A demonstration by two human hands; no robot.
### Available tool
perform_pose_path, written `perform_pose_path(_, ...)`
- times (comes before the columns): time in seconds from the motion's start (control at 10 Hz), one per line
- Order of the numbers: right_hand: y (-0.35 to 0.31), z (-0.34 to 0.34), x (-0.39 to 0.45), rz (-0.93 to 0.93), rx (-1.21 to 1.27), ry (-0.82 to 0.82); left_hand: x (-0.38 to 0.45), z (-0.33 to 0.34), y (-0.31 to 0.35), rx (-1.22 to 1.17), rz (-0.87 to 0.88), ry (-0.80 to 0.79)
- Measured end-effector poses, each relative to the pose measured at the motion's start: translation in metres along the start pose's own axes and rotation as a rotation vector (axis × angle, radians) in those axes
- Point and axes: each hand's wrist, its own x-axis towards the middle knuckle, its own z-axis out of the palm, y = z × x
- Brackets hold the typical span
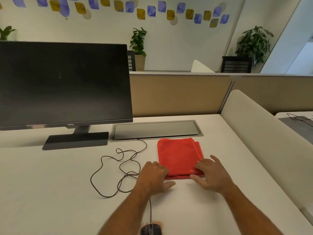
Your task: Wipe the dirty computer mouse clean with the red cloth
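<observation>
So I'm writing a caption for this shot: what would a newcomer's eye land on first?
The folded red cloth in the middle of the white desk, with the left hand and right hand resting on its near edge. Next, the big dark monitor at the left, and the looping cable running to the mouse at the bottom edge.

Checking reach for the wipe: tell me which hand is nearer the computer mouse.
Left. The left hand is farther up the desk than the computer mouse, its forearm passing beside it; the right hand lies farther right, on the red cloth.
</observation>
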Motion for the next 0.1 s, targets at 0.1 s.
perform_pose_path(0.1, -0.0178, -0.0239, 0.0103, 0.056, 0.174, 0.349, -0.0083, -0.0073, -0.0026, -0.019, -0.124, 0.138)
